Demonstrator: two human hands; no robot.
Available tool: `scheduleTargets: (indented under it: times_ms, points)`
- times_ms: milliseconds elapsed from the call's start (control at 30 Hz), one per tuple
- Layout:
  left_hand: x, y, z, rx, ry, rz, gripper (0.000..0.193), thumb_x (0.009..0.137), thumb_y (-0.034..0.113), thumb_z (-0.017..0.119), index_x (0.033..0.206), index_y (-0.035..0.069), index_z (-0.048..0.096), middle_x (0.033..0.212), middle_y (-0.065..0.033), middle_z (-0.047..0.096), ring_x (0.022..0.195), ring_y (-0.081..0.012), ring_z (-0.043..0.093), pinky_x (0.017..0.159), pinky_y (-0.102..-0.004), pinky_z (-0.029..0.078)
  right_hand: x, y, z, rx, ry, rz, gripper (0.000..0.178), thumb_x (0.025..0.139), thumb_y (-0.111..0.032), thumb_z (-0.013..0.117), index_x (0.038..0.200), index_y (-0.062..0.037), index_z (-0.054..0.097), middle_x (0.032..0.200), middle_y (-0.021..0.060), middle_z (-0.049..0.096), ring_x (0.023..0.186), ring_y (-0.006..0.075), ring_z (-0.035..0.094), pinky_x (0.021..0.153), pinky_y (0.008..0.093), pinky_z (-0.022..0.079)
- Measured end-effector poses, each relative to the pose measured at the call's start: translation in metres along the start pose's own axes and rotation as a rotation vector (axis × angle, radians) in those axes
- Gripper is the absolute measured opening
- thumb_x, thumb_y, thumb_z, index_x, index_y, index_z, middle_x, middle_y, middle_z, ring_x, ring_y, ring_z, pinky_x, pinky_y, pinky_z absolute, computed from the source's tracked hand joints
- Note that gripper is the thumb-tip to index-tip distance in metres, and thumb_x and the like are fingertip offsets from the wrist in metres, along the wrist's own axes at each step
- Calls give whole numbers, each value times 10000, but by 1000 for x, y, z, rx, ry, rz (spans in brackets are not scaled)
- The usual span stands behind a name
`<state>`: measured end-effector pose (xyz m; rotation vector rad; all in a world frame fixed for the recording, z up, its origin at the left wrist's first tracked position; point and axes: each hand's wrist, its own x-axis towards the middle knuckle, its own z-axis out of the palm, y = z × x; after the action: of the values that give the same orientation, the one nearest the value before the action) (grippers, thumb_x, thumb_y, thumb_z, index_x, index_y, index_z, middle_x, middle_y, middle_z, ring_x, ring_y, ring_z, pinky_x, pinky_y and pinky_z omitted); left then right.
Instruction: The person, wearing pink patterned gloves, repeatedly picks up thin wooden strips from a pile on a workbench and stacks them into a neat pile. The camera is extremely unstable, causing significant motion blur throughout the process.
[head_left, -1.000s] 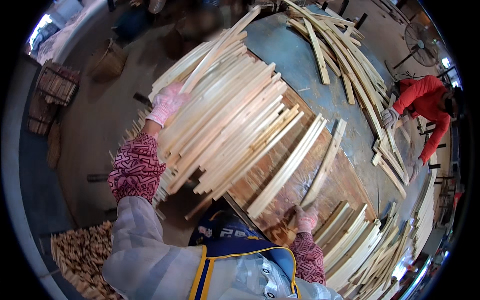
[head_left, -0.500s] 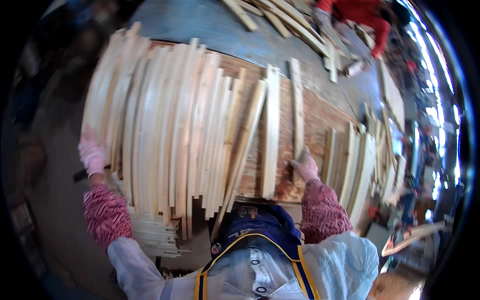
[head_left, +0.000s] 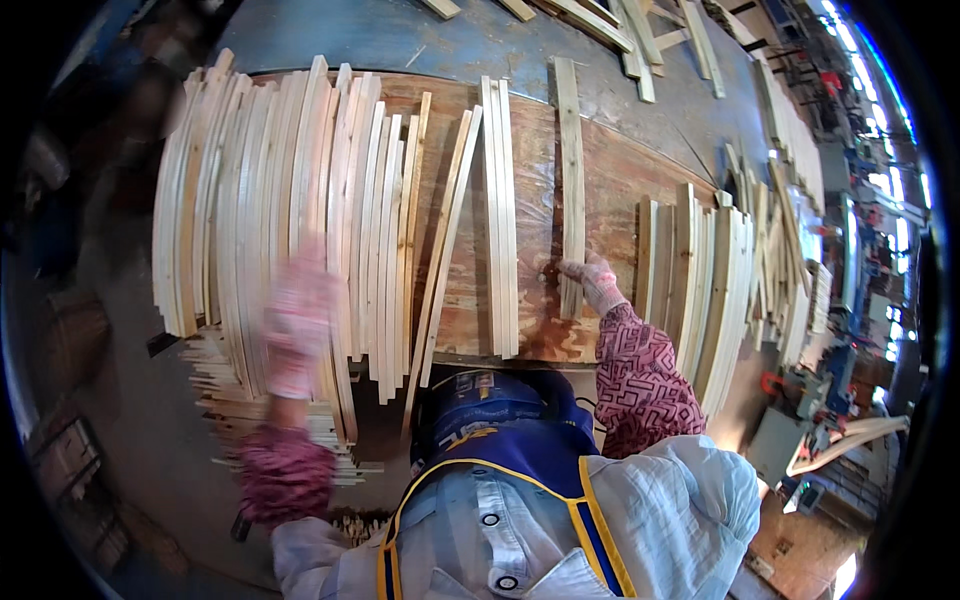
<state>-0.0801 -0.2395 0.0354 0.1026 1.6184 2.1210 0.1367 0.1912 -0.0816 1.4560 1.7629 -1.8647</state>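
Note:
Pale wooden strips (head_left: pixel 255 190) lie side by side in a wide row on the left of a worn brown board (head_left: pixel 540 240). My left hand (head_left: pixel 303 315), in a pinkish glove, is over the near part of this row; motion smears its fingers. At the board's right half, my gloved right hand (head_left: pixel 597 282) grips the near end of a single wooden strip (head_left: pixel 571 160), fingers closed at its edge. Left of it lie a few strips close together (head_left: pixel 499 220), and a pair of slanted strips (head_left: pixel 446 250) leans beside the row.
Another stack of strips (head_left: pixel 690 270) stands at the board's right edge. Beyond the board, a blue-grey surface (head_left: pixel 350 40) bears scattered wood pieces (head_left: pixel 640 50). More strips (head_left: pixel 215 380) are piled lower, under the row's near left end. Machinery and a frame (head_left: pixel 850 440) are at the far right.
My left hand has moved right, from the row's left edge to over its strips. My right hand stays at the single strip. The view has shifted, and the person in red is out of it.

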Motion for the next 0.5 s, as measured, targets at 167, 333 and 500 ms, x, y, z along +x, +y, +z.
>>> scheduleTargets:
  times_ms: [167, 333, 500]
  points:
    - [-30, -139, 126, 28, -307, -179, 609, 1000, 390, 500, 1480, 31, 396, 1541, -161, 377, 1436, -307, 340, 1211, -393, 219, -1, -18, -1, -148, -115, -109, 476, 819, -85, 723, 1268, 4, 592, 1069, 103, 689, 932, 190, 651, 845, 310, 525]
    - [34, -169, 163, 764, 149, -197, 821, 948, 522, 547, 1533, 25, 254, 1594, -200, 253, 1474, -340, 244, 1199, -385, 217, 25, 0, -43, 31, -275, -94, 310, 884, -200, 660, 1150, -42, 664, 901, 48, 697, 788, 149, 649, 723, 320, 535]
    - [80, -167, 203, 775, 197, -255, 944, 877, 441, 679, 1551, 27, 163, 1583, -259, 219, 1471, -382, 218, 1204, -422, 211, 19, 13, -45, -1186, -195, -837, 408, 886, -299, 659, 1224, -74, 626, 1096, 184, 672, 995, 341, 650, 827, 412, 552]
